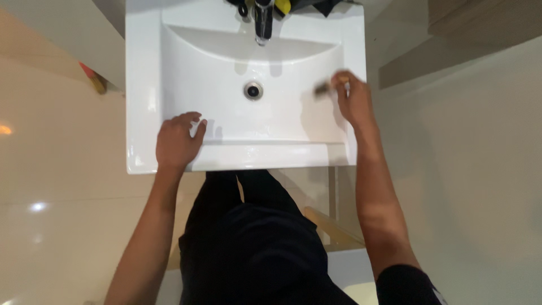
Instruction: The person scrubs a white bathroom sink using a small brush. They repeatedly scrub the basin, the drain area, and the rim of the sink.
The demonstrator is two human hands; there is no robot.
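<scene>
A pale tiled floor (56, 186) fills the left of the view and a plain wall (480, 169) the right. Between them hangs a white sink (141, 85), rectangular, seen from straight above, with a wide shallow basin. The basin holds nothing loose; only its round metal drain (253, 90) sits near the middle, and the wet front ledge shines. A chrome tap (262, 22) stands at the back rim, its spout over the basin, with dark and yellow items just behind it, too cut off to tell apart.

The person stands at the front edge in dark clothes, both bare arms reaching forward. The left hand (178, 141) lies on the front left of the sink, palm down, fingers loosely spread and slightly curled over the inner lip; it grips nothing. The right hand (353, 99) is at the right wall of the basin, fingers pinched closed around a small dark brush (322, 89). The brush is blurred, its head pointing toward the drain and lying against or just above the basin's right slope; which, I cannot tell
</scene>
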